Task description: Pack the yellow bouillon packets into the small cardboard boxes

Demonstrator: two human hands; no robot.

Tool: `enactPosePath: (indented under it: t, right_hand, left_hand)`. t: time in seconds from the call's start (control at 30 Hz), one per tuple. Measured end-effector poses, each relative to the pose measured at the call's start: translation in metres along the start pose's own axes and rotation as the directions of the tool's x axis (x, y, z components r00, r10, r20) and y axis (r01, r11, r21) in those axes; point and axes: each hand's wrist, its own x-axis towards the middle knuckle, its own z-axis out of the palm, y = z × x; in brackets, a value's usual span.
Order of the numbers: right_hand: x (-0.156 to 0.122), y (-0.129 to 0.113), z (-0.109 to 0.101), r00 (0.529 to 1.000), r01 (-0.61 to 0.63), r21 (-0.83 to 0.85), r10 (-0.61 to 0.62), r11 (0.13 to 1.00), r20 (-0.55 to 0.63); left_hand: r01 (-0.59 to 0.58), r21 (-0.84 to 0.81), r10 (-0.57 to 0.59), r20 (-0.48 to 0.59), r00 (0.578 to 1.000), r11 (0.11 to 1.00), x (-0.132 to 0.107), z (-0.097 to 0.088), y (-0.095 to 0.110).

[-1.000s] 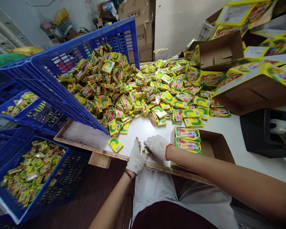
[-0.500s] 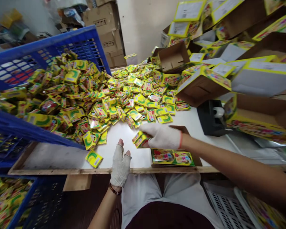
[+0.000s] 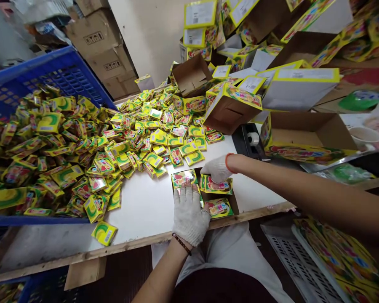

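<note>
The white-gloved left hand (image 3: pixel 191 214), earlier apart from the open brown-lined cardboard carton (image 3: pixel 235 205), now lies on yellow-green rectangular packs (image 3: pixel 180 178) inside it. The white-gloved right hand (image 3: pixel 215 169), earlier holding packs beside the carton, now reaches into its far right.

Blue crate (image 3: pixel 55 59) — cut off; left hand (image 3: pixel 191 216) part-hides pack (image 3: pixel 180 178)

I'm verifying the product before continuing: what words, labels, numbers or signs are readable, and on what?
"TWINS", probably, stylised: small yellow-and-green cardboard packets in the open brown-lined carton.
Handling symbols in framed rows, no readable words: stacked brown cardboard boxes.
Too small or blurred: print on white, yellow-edged carton panels; smaller lettering on the loose yellow-and-green packets.
Numbers: none readable.
</note>
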Motion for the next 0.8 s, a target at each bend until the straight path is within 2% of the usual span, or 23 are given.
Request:
enactPosePath:
  t: [0.07,0.13,0.27,0.43,0.6,0.8]
  right_hand:
    - [0.004,0.006,-0.005,0.999,0.014,-0.019,-0.014,1.0,0.046]
    - [0.01,0.008,-0.003,0.999,-0.001,-0.028,0.002,1.0,0.045]
    - [0.032,-0.011,0.014,0.998,0.014,-0.093,-0.008,0.996,0.064]
    - [0.048,-0.025,0.031,0.993,0.059,-0.06,-0.052,0.996,0.104]
    - [0.041,-0.02,0.042,1.0,-0.018,-0.034,0.017,0.999,-0.018]
    - [0.033,-0.032,0.05,0.995,-0.065,-0.053,0.061,0.996,-0.075]
  left_hand:
    - [0.008,0.005,-0.008,-0.006,1.0,1.0,-0.002,-0.001,-0.002]
    - [0.01,0.003,-0.01,-0.01,1.0,1.0,-0.002,-0.002,-0.002]
    - [0.006,0.0,-0.006,-0.011,1.0,1.0,-0.002,-0.002,-0.001]
    - [0.002,-0.013,-0.002,-0.006,1.0,1.0,-0.001,-0.003,-0.002]
    - [0.021,-0.031,-0.021,0.014,1.0,0.999,-0.001,-0.004,-0.001]
    - [0.027,-0.04,-0.027,0.0,1.0,0.999,-0.001,-0.002,-0.001]
